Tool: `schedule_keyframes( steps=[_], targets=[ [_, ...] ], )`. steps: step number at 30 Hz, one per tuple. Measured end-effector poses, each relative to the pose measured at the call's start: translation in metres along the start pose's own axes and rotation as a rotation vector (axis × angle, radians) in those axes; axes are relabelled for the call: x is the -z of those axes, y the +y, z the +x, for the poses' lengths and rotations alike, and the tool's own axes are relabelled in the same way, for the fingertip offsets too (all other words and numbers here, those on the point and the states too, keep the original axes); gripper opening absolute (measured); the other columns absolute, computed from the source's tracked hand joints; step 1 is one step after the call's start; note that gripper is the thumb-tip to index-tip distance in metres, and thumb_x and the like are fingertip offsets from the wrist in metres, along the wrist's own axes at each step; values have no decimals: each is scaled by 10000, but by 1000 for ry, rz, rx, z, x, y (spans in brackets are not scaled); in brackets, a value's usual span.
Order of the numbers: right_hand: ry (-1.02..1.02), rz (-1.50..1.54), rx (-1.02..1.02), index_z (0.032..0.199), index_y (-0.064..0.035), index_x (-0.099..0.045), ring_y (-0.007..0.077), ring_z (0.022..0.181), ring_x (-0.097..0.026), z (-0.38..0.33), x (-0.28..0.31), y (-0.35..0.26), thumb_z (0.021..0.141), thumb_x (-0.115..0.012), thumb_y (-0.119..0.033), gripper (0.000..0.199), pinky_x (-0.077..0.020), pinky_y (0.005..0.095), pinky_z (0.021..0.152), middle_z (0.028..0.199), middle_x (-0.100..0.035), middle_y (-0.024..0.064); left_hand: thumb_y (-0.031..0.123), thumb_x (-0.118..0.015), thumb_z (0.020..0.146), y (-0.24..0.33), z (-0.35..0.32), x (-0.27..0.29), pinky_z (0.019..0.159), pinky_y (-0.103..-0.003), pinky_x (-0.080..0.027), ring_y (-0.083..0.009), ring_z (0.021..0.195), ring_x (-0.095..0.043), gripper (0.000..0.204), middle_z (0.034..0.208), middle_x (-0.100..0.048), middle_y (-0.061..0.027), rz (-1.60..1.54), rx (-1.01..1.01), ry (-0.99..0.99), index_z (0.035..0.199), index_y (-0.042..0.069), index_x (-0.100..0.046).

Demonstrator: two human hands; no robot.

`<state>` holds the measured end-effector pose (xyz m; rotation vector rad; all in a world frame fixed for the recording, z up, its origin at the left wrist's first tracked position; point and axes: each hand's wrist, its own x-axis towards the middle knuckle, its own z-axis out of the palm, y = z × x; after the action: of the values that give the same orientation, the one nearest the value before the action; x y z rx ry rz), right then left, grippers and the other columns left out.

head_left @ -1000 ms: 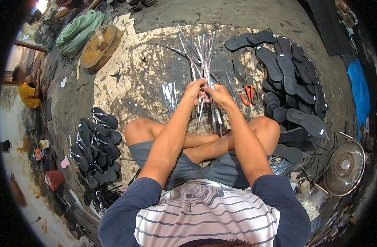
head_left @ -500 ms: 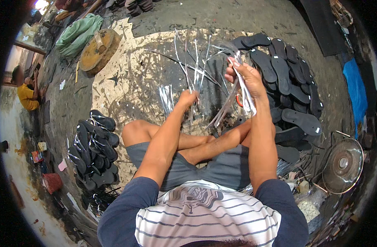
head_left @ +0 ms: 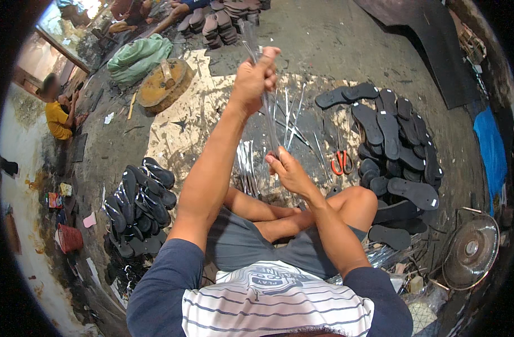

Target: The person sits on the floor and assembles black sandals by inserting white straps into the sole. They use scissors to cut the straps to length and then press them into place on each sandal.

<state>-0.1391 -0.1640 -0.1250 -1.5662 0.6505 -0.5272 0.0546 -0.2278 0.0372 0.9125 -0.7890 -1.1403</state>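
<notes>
My left hand (head_left: 255, 83) is raised in front of me, closed round the upper part of a bundle of thin, shiny clear-silver straps (head_left: 270, 122). Lower down, my right hand (head_left: 290, 170) grips the bundle's other end, so it stretches nearly upright between the two fists. Beneath, on the stained mat (head_left: 198, 106), lie loose silver strips (head_left: 293, 119), some crossing each other. Another row of silver strips (head_left: 247, 165) rests near my left knee. To the right of my right hand is a red-handled cutting tool (head_left: 340, 163), its jaws pointing away from me.
Black sandal soles (head_left: 387, 135) are heaped at right, with a fan (head_left: 470, 253) behind. Strapped black sandals (head_left: 136, 202) pile up at left. Farther off are a round wooden block (head_left: 164, 90), a green sack (head_left: 139, 59), stacked soles (head_left: 220, 25) and a person in yellow (head_left: 58, 118).
My left hand has risen from the mat strips and now holds the bundle's upper end. My right hand has come down and leftward with the bundle. The red-handled tool shows more fully.
</notes>
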Motion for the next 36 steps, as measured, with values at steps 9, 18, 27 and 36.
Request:
schedule_keyframes(
  steps=[9, 18, 27, 36],
  targets=[
    [169, 16, 129, 1257, -55, -561, 135, 830, -595, -4, -7, -5, 935, -708, -172, 373, -507, 320, 754, 925, -653, 61, 278, -645, 1019, -36, -96, -26, 683, -256, -530, -81, 742, -634, 392, 852, -665, -21, 339, -227, -172, 1302, 8, -611],
    [243, -1, 441, 1395, -30, -561, 171, 1077, -666, -9, 76, -112, 965, -693, -186, 476, -532, 284, 878, 1259, -688, 126, 376, -524, 1073, -34, -115, -37, 477, -213, -315, -28, 540, -387, 349, 699, -448, 74, 134, -96, -121, 1240, 74, -569],
    [62, -189, 273, 1281, -14, -680, 104, 871, -690, -24, 90, -224, 994, -668, -198, 341, -551, 281, 783, 1065, -754, 101, 409, -449, 1092, -14, -132, -46, 493, -212, -446, -65, 573, -579, 402, 788, -629, -10, 321, -27, -226, 1109, 51, -631],
    [93, -31, 283, 1144, 10, -664, 100, 813, -651, -26, 88, -221, 971, -670, -111, 212, -524, 251, 734, 935, -713, 65, 475, -381, 1094, 0, -139, -42, 518, -217, -479, -87, 616, -631, 485, 923, -639, -48, 256, 48, -360, 1289, 57, -534]
  ],
)
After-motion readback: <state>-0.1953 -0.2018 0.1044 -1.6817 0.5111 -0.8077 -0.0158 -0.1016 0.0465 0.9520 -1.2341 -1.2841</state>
